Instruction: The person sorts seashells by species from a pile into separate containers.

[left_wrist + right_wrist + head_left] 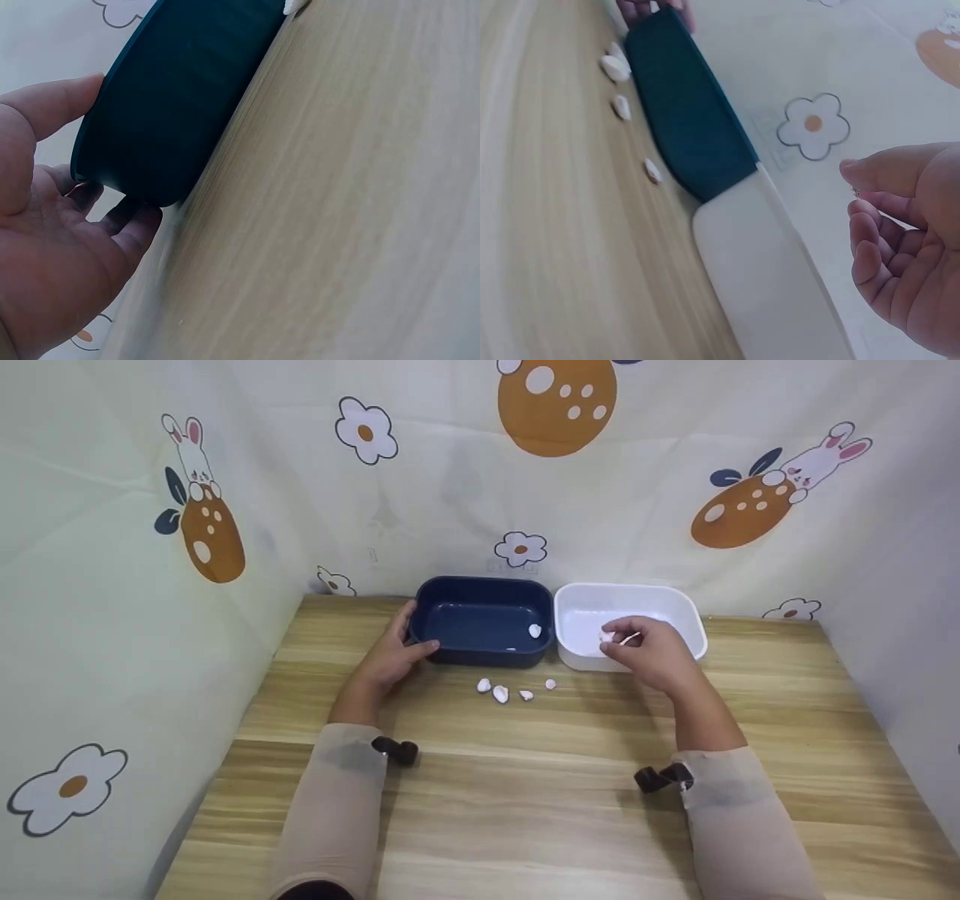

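My left hand (391, 654) grips the left end of a dark blue plastic basin (487, 657). Its thumb lies at the front rim and the fingers bend round the end wall, as the left wrist view also shows. One white seashell (535, 631) lies inside, toward the right side. Over the white plastic basin (691, 622), my right hand (654, 651) pinches a small white shell (607, 637) between thumb and fingertips. In the right wrist view only a speck of it shows. Several more shells (501, 694) lie on the wood in front of the blue basin.
The two basins stand side by side on a wood-grain table (525, 810), close to a patterned cloth backdrop (442, 495). Cloth also hangs along the left and right sides. A black wrist mount (397, 751) sits on each sleeve.
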A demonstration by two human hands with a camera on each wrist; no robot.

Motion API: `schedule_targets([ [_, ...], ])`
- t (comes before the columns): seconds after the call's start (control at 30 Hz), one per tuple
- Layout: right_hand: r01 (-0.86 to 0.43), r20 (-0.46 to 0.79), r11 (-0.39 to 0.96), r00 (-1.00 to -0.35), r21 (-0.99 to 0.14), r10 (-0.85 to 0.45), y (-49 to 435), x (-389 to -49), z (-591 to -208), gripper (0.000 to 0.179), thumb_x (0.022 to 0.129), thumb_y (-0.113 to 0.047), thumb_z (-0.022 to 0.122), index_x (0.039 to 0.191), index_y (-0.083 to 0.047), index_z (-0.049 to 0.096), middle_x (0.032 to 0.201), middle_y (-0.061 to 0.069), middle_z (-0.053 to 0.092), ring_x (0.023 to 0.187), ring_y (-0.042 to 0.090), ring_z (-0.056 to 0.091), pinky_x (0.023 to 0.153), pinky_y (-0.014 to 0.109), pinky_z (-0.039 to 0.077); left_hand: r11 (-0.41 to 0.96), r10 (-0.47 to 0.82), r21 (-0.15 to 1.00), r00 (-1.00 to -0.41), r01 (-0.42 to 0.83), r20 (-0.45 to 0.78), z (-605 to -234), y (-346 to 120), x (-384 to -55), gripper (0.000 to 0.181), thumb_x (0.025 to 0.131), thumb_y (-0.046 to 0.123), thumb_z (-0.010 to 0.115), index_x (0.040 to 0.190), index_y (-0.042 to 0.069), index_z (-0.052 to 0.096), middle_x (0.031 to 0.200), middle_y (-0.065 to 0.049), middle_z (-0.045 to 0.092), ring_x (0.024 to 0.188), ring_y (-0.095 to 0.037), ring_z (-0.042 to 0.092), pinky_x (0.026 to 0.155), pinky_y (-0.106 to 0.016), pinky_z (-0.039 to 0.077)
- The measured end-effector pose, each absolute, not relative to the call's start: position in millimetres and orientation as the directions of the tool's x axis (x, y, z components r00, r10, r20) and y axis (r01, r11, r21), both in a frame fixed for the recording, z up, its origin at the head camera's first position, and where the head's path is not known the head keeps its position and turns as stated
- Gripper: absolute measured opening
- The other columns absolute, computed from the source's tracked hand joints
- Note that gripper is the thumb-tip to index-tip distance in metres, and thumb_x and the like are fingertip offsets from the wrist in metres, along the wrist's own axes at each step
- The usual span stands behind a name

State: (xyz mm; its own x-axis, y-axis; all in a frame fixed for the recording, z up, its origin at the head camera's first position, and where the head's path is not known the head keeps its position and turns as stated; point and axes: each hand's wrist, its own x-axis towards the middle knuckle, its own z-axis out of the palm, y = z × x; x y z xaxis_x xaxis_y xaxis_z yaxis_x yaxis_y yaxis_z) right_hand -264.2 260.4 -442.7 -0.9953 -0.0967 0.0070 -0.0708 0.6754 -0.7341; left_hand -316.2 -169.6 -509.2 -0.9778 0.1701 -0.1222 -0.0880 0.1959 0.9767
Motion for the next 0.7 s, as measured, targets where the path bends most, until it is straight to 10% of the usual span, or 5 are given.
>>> schedule_targets([
  [0.7, -0.014, 0.015, 0.642, -1.000, -0.767, -0.004, 276.9, -267.3, -442.1, 0.039, 0.098, -0.032, 0.078, 0.128, -0.009, 0.074, 0.106, 0.006, 0.067, 0.092, 0.016, 0.061, 0.068, 0.018, 0.052, 0.193, 0.175, 0.979, -0.979, -0.070, -0.104, -512.3, -170.7, -318.3, 0.098, 0.097, 0.015, 0.076, 0.173, 0.021, 0.016, 0.182, -0.009, 0.015, 0.170, -0.027, 0.011, 0.139, -0.045, 0.009],
])
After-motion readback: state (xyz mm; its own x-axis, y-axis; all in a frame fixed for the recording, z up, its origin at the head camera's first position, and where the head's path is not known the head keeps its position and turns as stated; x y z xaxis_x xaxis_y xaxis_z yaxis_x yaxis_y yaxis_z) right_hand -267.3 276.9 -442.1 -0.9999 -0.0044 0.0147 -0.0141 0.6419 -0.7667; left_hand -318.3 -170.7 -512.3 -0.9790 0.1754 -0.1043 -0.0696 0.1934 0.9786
